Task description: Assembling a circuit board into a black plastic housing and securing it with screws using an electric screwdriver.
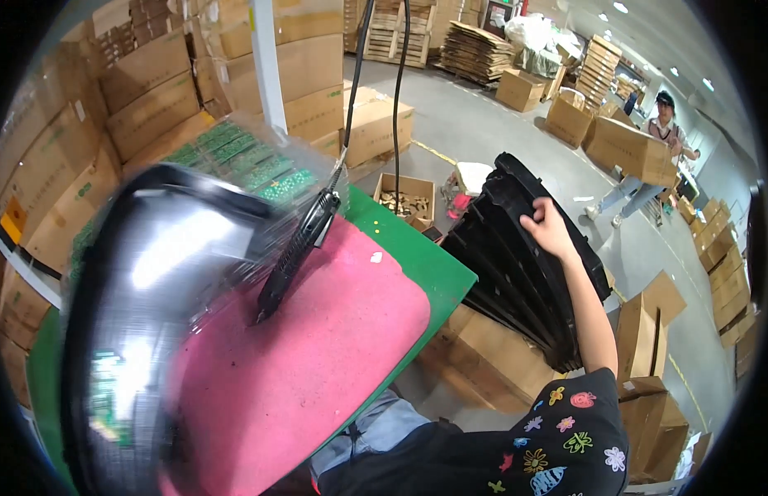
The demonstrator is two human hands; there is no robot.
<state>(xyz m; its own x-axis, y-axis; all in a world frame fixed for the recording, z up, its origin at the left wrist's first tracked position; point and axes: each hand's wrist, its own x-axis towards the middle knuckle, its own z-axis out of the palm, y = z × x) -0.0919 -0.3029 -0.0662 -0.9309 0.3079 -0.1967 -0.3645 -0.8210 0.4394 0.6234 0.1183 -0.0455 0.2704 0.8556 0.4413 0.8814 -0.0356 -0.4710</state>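
A glossy black curved panel (198,240) fills the left of the frame, smeared by motion blur, its lower end close to the frame's dark rim. The green patch low on it may be a reflection of circuit boards. The left hand is out of sight, so its state cannot be told. The right hand (552,231), right of centre, touches a stack of black ribbed panels (516,248); its fingers are bent in and fairly narrow, but whether they grip an edge cannot be made out.

The glossy panel's long axis runs roughly up and down the frame, bowed to the left, its upper end bending towards the centre. The stacked panels slant from upper centre-right down towards the lower right.

A pink mat (342,331) lies on a green tabletop (437,277) at centre. Above it hangs a black powered screwdriver (297,252), tip down. Green circuit boards (235,157) sit in clear trays, upper left. Cardboard cartons (148,91) rise behind. On the grey floor (450,124), upper right, a co-worker (666,128) carries a large carton (632,150).
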